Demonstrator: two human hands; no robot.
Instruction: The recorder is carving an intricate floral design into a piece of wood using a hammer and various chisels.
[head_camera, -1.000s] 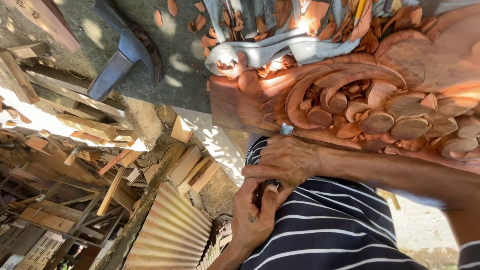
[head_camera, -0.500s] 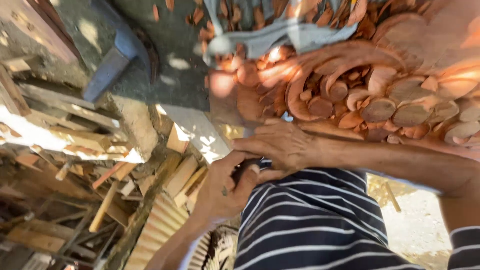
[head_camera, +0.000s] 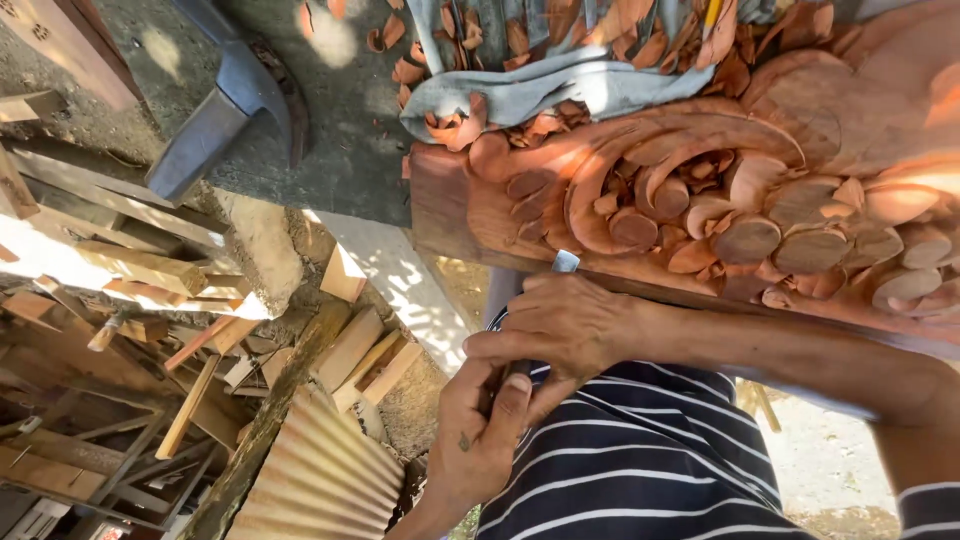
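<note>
So there's this big reddish carved wood panel (head_camera: 720, 190) taking up the top right, full of scrolls and round petal shapes, with loose wood shavings (head_camera: 500, 40) scattered over a grey cloth (head_camera: 520, 95) along its far edge. Down at the bottom is a striped shirt (head_camera: 640, 460), and off at the left a pile of wood scraps (head_camera: 150, 300) and a corrugated sheet (head_camera: 320, 470). Right hand (head_camera: 575, 325) sits at the panel's near edge, fingers curled tight round a chisel (head_camera: 563, 264) whose metal tip touches that edge. Left hand (head_camera: 480, 430) is just below, thumb and fingers pinching the chisel's lower handle end, mostly hidden.
</note>
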